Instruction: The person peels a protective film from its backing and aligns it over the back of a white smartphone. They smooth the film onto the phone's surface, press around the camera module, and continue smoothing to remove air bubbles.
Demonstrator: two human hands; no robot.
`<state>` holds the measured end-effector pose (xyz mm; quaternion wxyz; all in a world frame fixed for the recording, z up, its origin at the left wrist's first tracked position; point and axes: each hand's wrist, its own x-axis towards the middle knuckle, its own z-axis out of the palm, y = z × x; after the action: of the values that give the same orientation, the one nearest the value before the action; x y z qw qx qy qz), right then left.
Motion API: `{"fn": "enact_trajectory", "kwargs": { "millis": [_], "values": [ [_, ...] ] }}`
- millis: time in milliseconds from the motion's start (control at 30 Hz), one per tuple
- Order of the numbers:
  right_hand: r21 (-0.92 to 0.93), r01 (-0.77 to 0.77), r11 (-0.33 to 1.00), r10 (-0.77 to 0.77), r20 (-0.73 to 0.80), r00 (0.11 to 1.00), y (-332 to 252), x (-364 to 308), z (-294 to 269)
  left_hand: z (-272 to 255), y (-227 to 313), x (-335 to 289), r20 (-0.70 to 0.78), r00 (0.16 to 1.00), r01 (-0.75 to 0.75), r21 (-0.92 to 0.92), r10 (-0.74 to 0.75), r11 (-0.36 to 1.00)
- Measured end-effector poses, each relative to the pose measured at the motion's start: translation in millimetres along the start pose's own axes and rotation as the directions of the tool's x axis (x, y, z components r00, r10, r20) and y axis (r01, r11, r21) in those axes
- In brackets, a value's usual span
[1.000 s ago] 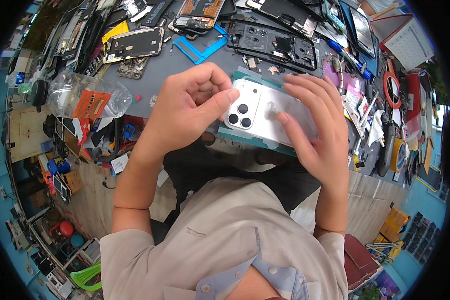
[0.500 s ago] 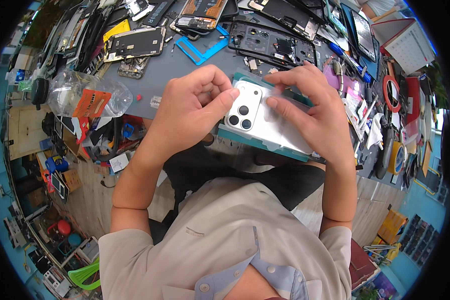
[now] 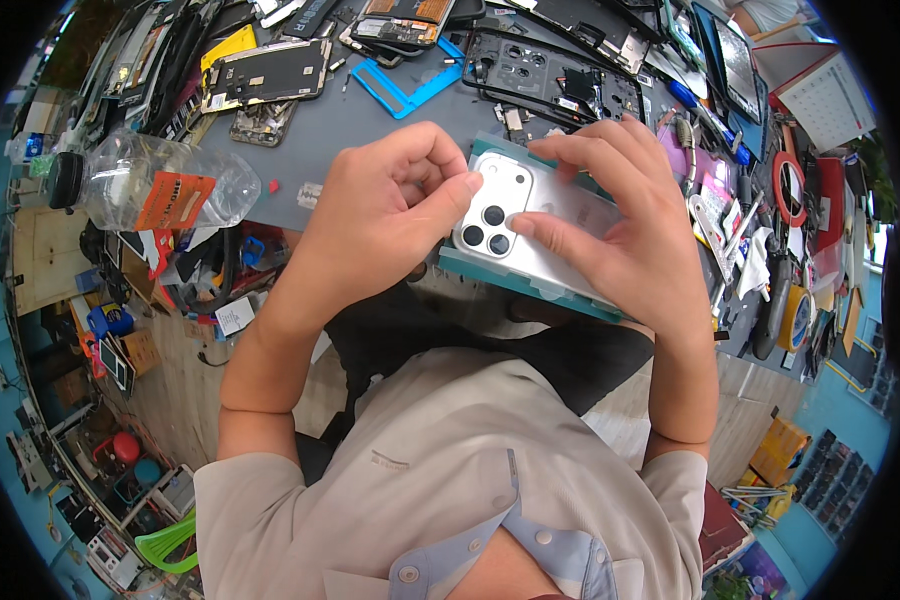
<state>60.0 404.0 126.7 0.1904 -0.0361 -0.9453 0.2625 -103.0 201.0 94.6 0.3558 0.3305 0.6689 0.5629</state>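
A white smartphone [image 3: 560,258] lies back side up at the table's near edge, its raised camera block [image 3: 494,192] at the left end. Teal edging from a flat backing [image 3: 515,285] shows beneath and around it, with clear film along the near side. My left hand [image 3: 390,220] has thumb and forefinger pinched at the far left corner of the camera block; whether anything is between them is too small to tell. Over the phone, my right hand [image 3: 625,225] has thumb and fingers spread, the thumb tip beside the lenses and the forefinger slightly blurred.
A clear plastic bottle [image 3: 170,185] lies on its side at the left. Beyond my hands are a blue plastic frame [image 3: 405,95], a black phone frame [image 3: 555,75] and stripped phone parts [image 3: 270,75]. Tools and a red tape ring [image 3: 788,190] crowd the right side.
My right thumb has moved left across the phone's back toward the lenses. My left hand keeps its pinch at the corner. The whole view has shifted slightly.
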Motion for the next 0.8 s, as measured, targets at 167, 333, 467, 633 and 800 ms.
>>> {"fn": "enact_trajectory", "kwargs": {
  "millis": [167,333,467,633,800],
  "values": [
    [-0.007,0.001,1.000,-0.001,0.013,1.000,2.5,-0.1,2.5,-0.4,0.0,-1.0,-0.007,1.000,-0.003,-0.005,0.003,1.000],
    [-0.005,-0.033,0.999,0.033,0.076,0.997,0.8,2.4,-1.9,-2.0,-0.7,-0.8,-0.004,1.000,0.001,-0.029,-0.001,1.000],
    [0.011,-0.045,0.999,0.044,0.086,0.995,2.2,2.4,-1.8,-3.9,6.3,-1.3,0.013,0.998,0.058,-0.066,-0.058,0.996],
    [0.015,-0.046,0.999,0.045,0.081,0.996,2.9,3.0,-1.0,-12.7,14.7,-12.9,0.106,0.984,0.137,0.072,-0.144,0.988],
    [0.015,-0.027,1.000,0.026,0.075,0.997,5.6,4.1,0.0,-14.5,22.8,-21.8,0.154,0.965,0.182,0.179,-0.210,0.967]
  ]
}}
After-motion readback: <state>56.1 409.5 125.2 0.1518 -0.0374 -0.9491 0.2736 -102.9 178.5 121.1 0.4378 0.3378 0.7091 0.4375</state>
